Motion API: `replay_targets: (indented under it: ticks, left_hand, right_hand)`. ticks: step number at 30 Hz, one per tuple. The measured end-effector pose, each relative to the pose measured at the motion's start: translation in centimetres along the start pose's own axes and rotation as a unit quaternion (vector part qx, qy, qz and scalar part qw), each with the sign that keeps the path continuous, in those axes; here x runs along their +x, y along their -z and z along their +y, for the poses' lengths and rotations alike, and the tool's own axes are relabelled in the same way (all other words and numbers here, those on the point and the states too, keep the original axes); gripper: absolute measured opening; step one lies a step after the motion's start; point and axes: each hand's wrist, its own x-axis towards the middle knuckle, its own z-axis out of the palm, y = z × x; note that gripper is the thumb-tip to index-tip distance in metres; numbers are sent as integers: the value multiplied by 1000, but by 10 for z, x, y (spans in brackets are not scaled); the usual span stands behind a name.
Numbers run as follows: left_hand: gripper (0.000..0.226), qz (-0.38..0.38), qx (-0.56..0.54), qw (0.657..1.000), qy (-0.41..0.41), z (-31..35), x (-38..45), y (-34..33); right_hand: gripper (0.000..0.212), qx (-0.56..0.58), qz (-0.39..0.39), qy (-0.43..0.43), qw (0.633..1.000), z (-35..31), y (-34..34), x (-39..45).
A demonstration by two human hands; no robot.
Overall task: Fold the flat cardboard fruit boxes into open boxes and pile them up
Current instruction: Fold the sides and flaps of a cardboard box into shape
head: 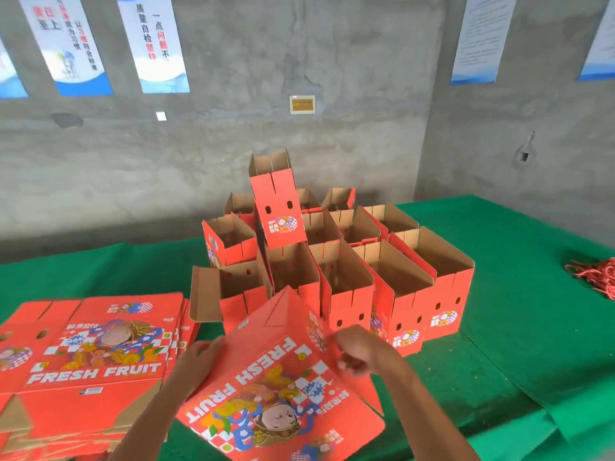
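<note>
A partly folded red fruit box, printed "FRESH FRUIT", is held tilted above the green-covered table, nearest the viewer. Its left edge is met by the left hand, whose fingers are laid fairly straight against the cardboard. Its right side is gripped by the right hand, the fingers being curled around the edge of a side panel, though the exact pinch is blurred. To the left of the held box, a stack of flat boxes is laid on the table with the same print facing up. Just behind the held box, a group of folded open boxes is stood in rows, their brown insides showing and their walls touching one another. On top of that group, behind the held box, one further open box is perched tilted. Far to the right of the held box, a heap of red cords is seen near the table edge. Behind everything, posters are hung on a grey concrete wall.
</note>
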Motion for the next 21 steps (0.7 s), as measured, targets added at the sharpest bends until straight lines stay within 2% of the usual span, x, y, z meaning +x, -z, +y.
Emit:
replay_targets:
  ticks: [2, 4, 6, 8, 10, 13, 15, 17, 21]
  left_hand:
    - [65, -84, -46, 994, 55, 12, -12, -14]
    - [74, -237, -128, 954, 132, 27, -28, -37]
    - [79, -375, -171, 901, 135, 48, -39, -64]
    - [60, -459, -222, 854, 101, 75, -49, -92]
    - [43, -499, -269, 821, 70, 102, -58, -119]
    - [63, -548, -267, 791, 41, 135, -64, -152]
    - [67, -583, -272, 765, 33, 155, -69, -178]
    - [68, -594, -249, 765, 3, 183, -86, -204]
    - [60, -552, -247, 792, -77, 243, -147, -250]
  right_hand:
    - [24, -52, 44, 25, 997, -23, 17, -21]
    - [25, -97, 84, 25, 991, -41, 29, -43]
    - [22, -176, 136, 28, 974, -50, 39, -63]
    - [26, -312, 209, 28, 926, -47, 50, -79]
    - [35, -385, 247, 1, 889, -37, 58, -95]
    - [40, -398, 275, -47, 874, -12, 80, -117]
    - [40, -387, 295, -39, 873, 15, 96, -126]
    - [41, -370, 307, -10, 877, 47, 108, -131]
    - [37, -314, 319, 63, 892, 112, 126, -126]
